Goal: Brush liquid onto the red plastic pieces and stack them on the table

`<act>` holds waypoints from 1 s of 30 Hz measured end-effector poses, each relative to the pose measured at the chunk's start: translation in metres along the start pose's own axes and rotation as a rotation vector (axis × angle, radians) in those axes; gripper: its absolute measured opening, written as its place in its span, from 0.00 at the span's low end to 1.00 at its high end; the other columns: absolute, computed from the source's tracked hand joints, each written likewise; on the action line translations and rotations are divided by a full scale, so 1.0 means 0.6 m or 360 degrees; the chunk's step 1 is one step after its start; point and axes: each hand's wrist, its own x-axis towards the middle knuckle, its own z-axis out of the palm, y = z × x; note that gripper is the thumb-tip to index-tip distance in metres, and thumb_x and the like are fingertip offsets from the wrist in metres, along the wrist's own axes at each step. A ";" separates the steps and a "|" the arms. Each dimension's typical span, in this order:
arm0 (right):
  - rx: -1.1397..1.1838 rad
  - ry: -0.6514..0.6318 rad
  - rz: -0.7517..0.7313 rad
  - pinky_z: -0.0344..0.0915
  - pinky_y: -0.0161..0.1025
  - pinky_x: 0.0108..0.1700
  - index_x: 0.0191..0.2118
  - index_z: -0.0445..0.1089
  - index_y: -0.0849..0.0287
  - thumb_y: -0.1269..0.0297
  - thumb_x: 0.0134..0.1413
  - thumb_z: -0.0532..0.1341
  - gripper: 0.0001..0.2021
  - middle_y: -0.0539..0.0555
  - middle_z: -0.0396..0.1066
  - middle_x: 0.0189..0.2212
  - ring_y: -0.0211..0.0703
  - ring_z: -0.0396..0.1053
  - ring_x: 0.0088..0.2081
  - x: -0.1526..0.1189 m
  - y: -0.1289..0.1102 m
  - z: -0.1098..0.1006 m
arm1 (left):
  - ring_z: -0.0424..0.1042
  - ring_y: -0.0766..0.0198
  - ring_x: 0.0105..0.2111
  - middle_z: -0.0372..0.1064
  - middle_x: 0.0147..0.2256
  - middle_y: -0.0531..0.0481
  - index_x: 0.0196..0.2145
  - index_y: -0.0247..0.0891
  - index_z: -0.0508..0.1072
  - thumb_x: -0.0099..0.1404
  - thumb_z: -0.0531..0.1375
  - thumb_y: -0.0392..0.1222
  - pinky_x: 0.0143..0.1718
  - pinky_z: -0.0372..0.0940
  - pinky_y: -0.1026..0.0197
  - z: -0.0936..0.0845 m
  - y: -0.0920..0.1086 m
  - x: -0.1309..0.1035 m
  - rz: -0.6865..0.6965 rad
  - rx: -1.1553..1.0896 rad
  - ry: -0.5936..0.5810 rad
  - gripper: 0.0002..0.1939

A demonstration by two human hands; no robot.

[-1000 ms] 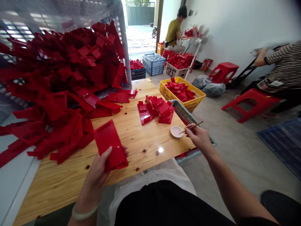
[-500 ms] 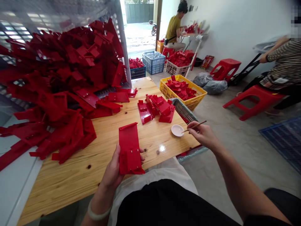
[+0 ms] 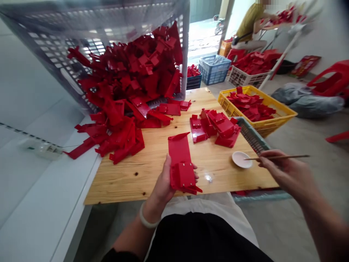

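Note:
My left hand (image 3: pixel 163 182) grips a long red plastic part (image 3: pixel 179 151) with upturned ends and a raised block with small metal dots near its lower end. The part is tilted upright above the table's front edge. My right hand (image 3: pixel 286 174) pinches a thin wooden stick (image 3: pixel 296 157), whose tip reaches over the rim of a small white dish (image 3: pixel 241 163). What is in the dish is too faint to tell. Several similar red parts (image 3: pixel 220 123) lie in a small heap behind the dish.
A tipped crate (image 3: pixel 49 51) spills a big pile of red parts (image 3: pixel 131 83) onto the wooden table (image 3: pixel 122 185). On the right are a yellow basket (image 3: pixel 283 118) and a green crate (image 3: pixel 252 134). A person (image 3: pixel 248 22) sits at the back.
The view has swung left, so everything sits further right in the picture. The stick now lies flatter, its tip at the dish. My left hand still holds the red part.

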 end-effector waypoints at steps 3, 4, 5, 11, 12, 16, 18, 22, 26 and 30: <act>0.0328 0.0093 0.0039 0.77 0.50 0.42 0.46 0.77 0.48 0.47 0.63 0.65 0.13 0.57 0.83 0.38 0.57 0.82 0.40 -0.030 -0.085 -0.004 | 0.83 0.50 0.37 0.82 0.43 0.33 0.46 0.30 0.81 0.61 0.58 0.82 0.36 0.77 0.56 0.005 -0.009 -0.011 0.0075 0.0139 0.0150 0.47; 0.0466 0.0106 -0.0011 0.78 0.50 0.46 0.47 0.77 0.49 0.51 0.65 0.66 0.11 0.57 0.82 0.41 0.56 0.81 0.42 -0.041 -0.117 -0.003 | 0.83 0.50 0.36 0.82 0.43 0.34 0.47 0.30 0.80 0.62 0.58 0.82 0.36 0.76 0.56 0.008 -0.011 -0.016 0.0096 0.0191 0.0182 0.46; 0.0576 0.0082 -0.0131 0.78 0.49 0.47 0.48 0.78 0.50 0.55 0.66 0.66 0.09 0.56 0.82 0.42 0.55 0.81 0.43 -0.052 -0.147 -0.001 | 0.82 0.51 0.36 0.82 0.43 0.35 0.48 0.31 0.79 0.63 0.58 0.80 0.35 0.76 0.56 0.011 -0.013 -0.020 0.0114 0.0241 0.0193 0.45; 0.0592 -0.0260 -0.0918 0.77 0.39 0.51 0.51 0.77 0.49 0.74 0.66 0.64 0.14 0.52 0.81 0.43 0.47 0.81 0.47 -0.075 -0.231 0.028 | 0.81 0.51 0.38 0.81 0.42 0.40 0.54 0.36 0.75 0.70 0.58 0.74 0.38 0.75 0.54 0.028 -0.003 -0.039 0.0256 0.0499 0.0096 0.37; 0.0581 -0.0309 -0.0956 0.77 0.39 0.51 0.52 0.76 0.49 0.75 0.65 0.63 0.15 0.53 0.81 0.44 0.47 0.81 0.47 -0.074 -0.234 0.033 | 0.81 0.51 0.38 0.81 0.41 0.41 0.55 0.36 0.75 0.70 0.57 0.73 0.38 0.74 0.54 0.028 -0.001 -0.040 0.0271 0.0536 0.0090 0.37; 0.0619 -0.0395 -0.1071 0.76 0.37 0.53 0.54 0.73 0.52 0.78 0.65 0.63 0.18 0.54 0.81 0.45 0.45 0.81 0.47 -0.073 -0.245 0.046 | 0.80 0.50 0.40 0.80 0.40 0.42 0.56 0.37 0.76 0.71 0.56 0.73 0.43 0.73 0.52 0.027 0.004 -0.039 0.0376 0.0643 0.0103 0.37; 0.0613 -0.0382 -0.1110 0.76 0.36 0.53 0.54 0.73 0.53 0.79 0.65 0.62 0.17 0.54 0.80 0.45 0.43 0.81 0.47 -0.074 -0.252 0.049 | 0.79 0.49 0.43 0.80 0.41 0.42 0.53 0.37 0.77 0.72 0.55 0.73 0.50 0.72 0.50 0.027 0.004 -0.039 0.0450 0.0701 0.0128 0.35; 0.0541 -0.0360 -0.1169 0.75 0.33 0.53 0.52 0.72 0.56 0.78 0.65 0.61 0.14 0.55 0.80 0.45 0.41 0.80 0.46 -0.073 -0.263 0.052 | 0.75 0.51 0.50 0.78 0.49 0.42 0.53 0.38 0.77 0.75 0.54 0.69 0.60 0.66 0.50 0.030 0.005 -0.039 0.0569 0.0770 0.0119 0.31; 0.0450 -0.0359 -0.1224 0.75 0.33 0.51 0.52 0.71 0.56 0.78 0.66 0.61 0.14 0.55 0.80 0.44 0.41 0.80 0.44 -0.070 -0.268 0.054 | 0.75 0.52 0.49 0.78 0.49 0.42 0.54 0.37 0.77 0.76 0.53 0.67 0.55 0.68 0.53 0.032 0.006 -0.039 0.0567 0.0789 0.0103 0.30; 0.0410 -0.0344 -0.1252 0.75 0.33 0.52 0.53 0.71 0.56 0.77 0.66 0.62 0.14 0.55 0.80 0.45 0.41 0.80 0.44 -0.069 -0.263 0.057 | 0.76 0.53 0.48 0.79 0.49 0.42 0.54 0.37 0.77 0.76 0.55 0.66 0.51 0.70 0.54 0.032 0.004 -0.040 0.0565 0.0773 0.0097 0.30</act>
